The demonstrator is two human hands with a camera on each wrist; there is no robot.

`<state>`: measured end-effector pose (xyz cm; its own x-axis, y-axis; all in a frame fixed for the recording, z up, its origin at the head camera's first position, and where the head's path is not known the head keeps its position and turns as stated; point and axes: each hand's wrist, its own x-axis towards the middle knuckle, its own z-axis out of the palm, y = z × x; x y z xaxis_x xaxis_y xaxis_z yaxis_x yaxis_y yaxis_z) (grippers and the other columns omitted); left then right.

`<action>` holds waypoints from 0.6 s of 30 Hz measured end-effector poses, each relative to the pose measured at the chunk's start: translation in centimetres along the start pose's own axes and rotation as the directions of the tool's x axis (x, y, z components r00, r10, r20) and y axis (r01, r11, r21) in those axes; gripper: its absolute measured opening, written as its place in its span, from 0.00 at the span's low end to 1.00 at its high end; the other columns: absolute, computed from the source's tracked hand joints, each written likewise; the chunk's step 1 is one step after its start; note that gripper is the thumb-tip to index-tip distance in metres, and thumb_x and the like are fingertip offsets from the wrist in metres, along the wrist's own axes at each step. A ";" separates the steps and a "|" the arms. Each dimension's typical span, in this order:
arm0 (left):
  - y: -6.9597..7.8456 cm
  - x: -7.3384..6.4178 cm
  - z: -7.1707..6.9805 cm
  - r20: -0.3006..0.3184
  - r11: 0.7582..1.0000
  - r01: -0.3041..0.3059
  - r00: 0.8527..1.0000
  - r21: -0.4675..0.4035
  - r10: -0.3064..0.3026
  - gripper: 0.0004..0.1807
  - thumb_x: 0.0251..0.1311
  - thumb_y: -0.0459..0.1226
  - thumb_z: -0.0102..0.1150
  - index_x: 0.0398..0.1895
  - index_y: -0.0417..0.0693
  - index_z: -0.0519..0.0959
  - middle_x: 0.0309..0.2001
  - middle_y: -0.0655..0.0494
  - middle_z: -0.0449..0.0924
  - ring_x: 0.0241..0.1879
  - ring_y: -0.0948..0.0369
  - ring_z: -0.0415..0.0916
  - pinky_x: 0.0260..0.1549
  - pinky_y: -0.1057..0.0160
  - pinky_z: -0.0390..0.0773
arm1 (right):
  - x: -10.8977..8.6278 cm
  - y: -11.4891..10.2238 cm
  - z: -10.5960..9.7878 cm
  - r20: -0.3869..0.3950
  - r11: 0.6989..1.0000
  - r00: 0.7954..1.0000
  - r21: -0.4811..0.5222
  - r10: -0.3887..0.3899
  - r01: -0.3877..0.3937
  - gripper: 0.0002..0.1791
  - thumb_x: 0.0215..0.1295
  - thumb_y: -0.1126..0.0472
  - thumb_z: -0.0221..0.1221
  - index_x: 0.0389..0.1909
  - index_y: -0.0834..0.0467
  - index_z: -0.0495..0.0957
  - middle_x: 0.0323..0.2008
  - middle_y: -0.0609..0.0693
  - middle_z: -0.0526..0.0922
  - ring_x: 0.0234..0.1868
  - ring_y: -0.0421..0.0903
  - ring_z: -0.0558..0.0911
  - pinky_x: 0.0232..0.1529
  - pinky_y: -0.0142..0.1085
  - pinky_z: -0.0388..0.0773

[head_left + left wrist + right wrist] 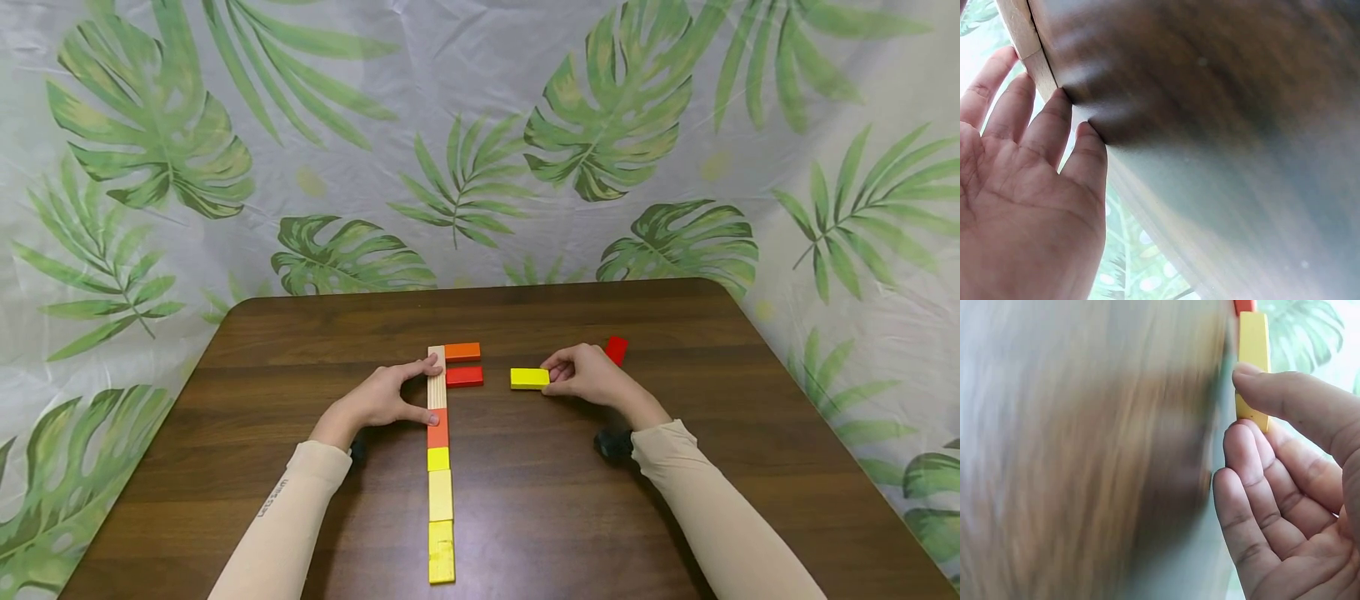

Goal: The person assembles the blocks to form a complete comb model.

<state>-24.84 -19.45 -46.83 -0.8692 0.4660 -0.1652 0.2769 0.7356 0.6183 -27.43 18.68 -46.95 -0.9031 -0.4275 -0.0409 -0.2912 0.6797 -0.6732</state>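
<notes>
A row of wooden blocks runs from front to back along the table. My left hand [384,397] touches its far part, fingers on the plain wood block [437,390] and thumb by the orange-red block [438,435]. In the left wrist view, the fingers look extended along the row's edge. My right hand [596,375] pinches one end of a yellow block [529,379] between thumb and fingers. That block stands apart from the row, to its right. An orange block [462,352] and a red block [465,377] stick out rightward from the row's far part.
Nearer me, the row continues with a small yellow block [438,459], a pale block [441,496] and a yellow block [442,552]. Another red block [617,348] lies behind the right hand. A leaf-patterned cloth [480,167] hangs behind the brown table [570,517].
</notes>
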 end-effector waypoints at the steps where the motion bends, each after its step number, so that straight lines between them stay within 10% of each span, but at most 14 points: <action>1: 0.0 0.0 0.0 0.000 1.000 0.001 1.000 -0.001 -0.001 0.48 0.55 0.53 0.82 0.80 0.60 0.72 0.85 0.59 0.61 0.85 0.43 0.56 0.82 0.39 0.60 | 0.0 -0.2 0.2 0.002 1.000 1.000 0.004 -0.002 0.002 0.20 0.61 0.59 0.78 0.50 0.65 0.88 0.37 0.52 0.90 0.36 0.41 0.84 0.40 0.27 0.84; 18: -0.2 0.0 0.0 0.000 1.000 -0.004 1.000 -0.002 0.004 0.49 0.55 0.55 0.82 0.80 0.61 0.72 0.85 0.59 0.62 0.84 0.44 0.57 0.82 0.40 0.61 | 0.4 -3.7 2.6 0.027 0.998 0.998 0.046 -0.054 0.053 0.17 0.60 0.60 0.79 0.47 0.63 0.89 0.35 0.50 0.88 0.34 0.39 0.83 0.39 0.27 0.84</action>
<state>-24.93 -19.59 -46.99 -0.8680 0.4691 -0.1627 0.2795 0.7325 0.6208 -25.85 14.44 -46.35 -0.8772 -0.4796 -0.0239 -0.3242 0.6281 -0.7074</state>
